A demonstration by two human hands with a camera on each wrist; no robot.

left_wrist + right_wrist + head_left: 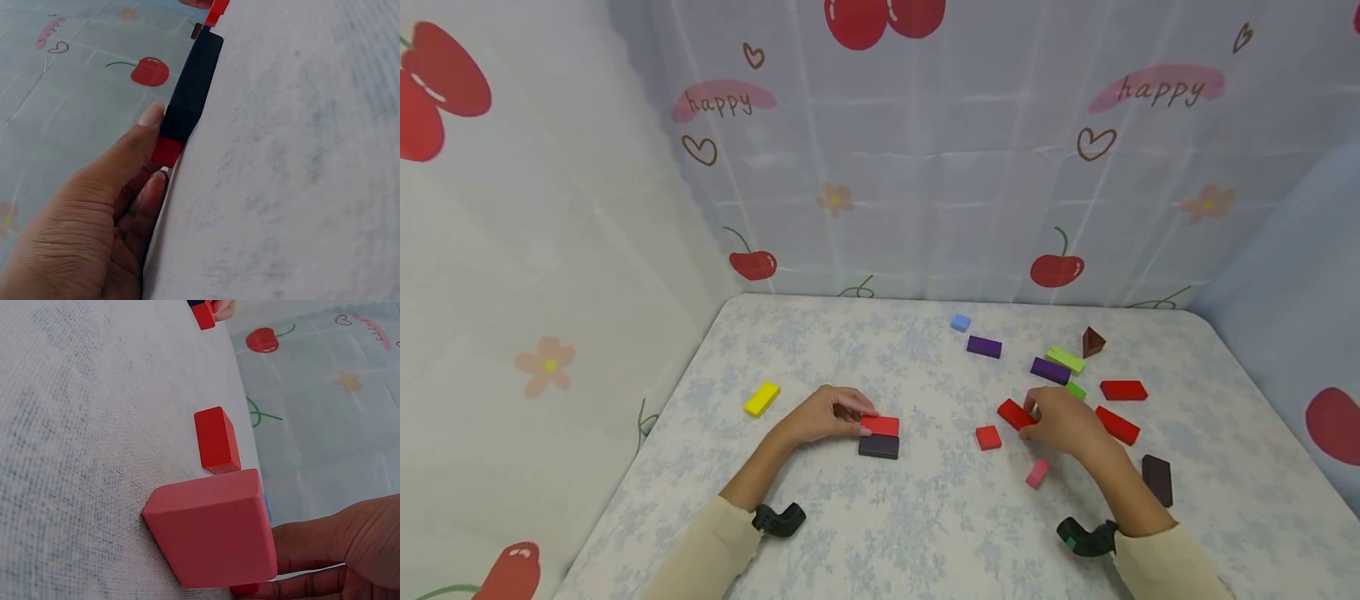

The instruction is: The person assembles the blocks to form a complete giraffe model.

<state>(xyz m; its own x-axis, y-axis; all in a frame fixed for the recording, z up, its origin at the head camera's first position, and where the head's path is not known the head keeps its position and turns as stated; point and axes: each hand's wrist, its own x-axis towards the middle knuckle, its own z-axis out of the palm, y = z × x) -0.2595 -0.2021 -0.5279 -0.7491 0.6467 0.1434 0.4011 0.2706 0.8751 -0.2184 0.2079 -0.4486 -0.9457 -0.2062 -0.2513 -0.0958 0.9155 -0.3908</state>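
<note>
My left hand holds a flat red block at its left end, between thumb and fingers. Against the near side of that block lies a black block; in the left wrist view the black block covers most of the red one. Over on the right, my right hand pinches another red block by its right end. A small red block and a pink block lie close to it. The pink block looms large in the right wrist view, partly hiding the fingers.
Beyond the right hand lie purple blocks, green blocks, a blue block and a brown triangular block. More red blocks and a dark block are at the right. A yellow block sits far left.
</note>
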